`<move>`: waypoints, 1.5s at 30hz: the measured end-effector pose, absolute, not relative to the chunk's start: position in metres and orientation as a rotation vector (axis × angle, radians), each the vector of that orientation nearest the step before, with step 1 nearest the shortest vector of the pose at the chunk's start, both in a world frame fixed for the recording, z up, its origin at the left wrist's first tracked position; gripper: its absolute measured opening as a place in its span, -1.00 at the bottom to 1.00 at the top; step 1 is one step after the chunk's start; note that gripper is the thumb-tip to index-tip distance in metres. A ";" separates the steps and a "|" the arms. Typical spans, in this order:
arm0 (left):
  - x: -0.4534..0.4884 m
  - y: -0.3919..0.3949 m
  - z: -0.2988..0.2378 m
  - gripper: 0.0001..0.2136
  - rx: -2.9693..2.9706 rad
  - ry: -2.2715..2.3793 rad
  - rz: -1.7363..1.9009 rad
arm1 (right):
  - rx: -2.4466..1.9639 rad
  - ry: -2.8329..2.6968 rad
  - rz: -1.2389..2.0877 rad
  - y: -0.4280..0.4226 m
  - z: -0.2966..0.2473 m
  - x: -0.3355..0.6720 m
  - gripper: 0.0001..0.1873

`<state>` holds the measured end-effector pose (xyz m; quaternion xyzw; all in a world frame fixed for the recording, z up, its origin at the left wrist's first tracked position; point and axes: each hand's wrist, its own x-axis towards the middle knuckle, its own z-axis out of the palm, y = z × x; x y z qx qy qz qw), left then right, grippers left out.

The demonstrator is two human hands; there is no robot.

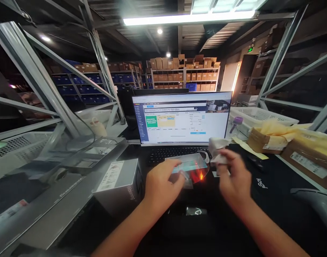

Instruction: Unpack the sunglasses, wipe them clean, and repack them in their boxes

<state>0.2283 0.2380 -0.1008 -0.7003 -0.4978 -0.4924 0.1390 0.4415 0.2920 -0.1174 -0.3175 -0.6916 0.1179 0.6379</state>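
My left hand pinches a clear plastic packet and holds it above the dark desk in front of the keyboard. A red glow shows through the packet's lower edge. My right hand is blurred by motion; its fingers are closed on a crumpled white piece of paper or wrapping just right of the packet. Behind both hands stands a monitor with a software page on it.
A grey carton lies at the left beside white plastic baskets. Cardboard parcels with yellow padding sit at the right, a handheld scanner near the right edge. Metal rack beams frame both sides.
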 end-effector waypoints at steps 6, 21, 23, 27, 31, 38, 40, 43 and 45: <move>0.224 0.240 -0.106 -0.76 -2.024 -1.264 -1.386 | -0.283 -2.065 -0.410 0.264 -0.150 0.394 -0.52; 0.224 0.248 -0.105 -0.80 -1.910 -1.491 -1.540 | -0.513 -1.874 -0.291 0.330 -0.147 0.426 -0.32; 0.224 0.246 -0.104 -0.81 -1.892 -1.564 -1.614 | -0.701 -1.663 -0.026 0.336 -0.151 0.426 -0.34; 0.227 0.242 -0.101 -0.82 -1.898 -1.585 -1.699 | -0.787 -1.160 0.772 0.331 -0.152 0.414 -0.24; 0.227 0.241 -0.100 -0.82 -1.894 -1.573 -1.736 | -0.554 -0.901 1.327 0.314 -0.144 0.397 -0.35; 0.230 0.244 -0.110 -0.71 -1.922 -1.444 -1.733 | -0.491 -0.965 1.676 0.279 -0.122 0.399 -0.61; 0.232 0.243 -0.112 -0.70 -1.949 -1.435 -1.745 | -0.425 -1.118 1.652 0.270 -0.116 0.400 -0.63; 0.236 0.240 -0.111 -0.71 -1.922 -1.451 -1.793 | -0.267 -1.370 1.606 0.262 -0.113 0.401 -0.64; 0.237 0.237 -0.109 -0.71 -1.871 -1.443 -1.802 | -0.202 -1.506 1.583 0.260 -0.116 0.401 -0.66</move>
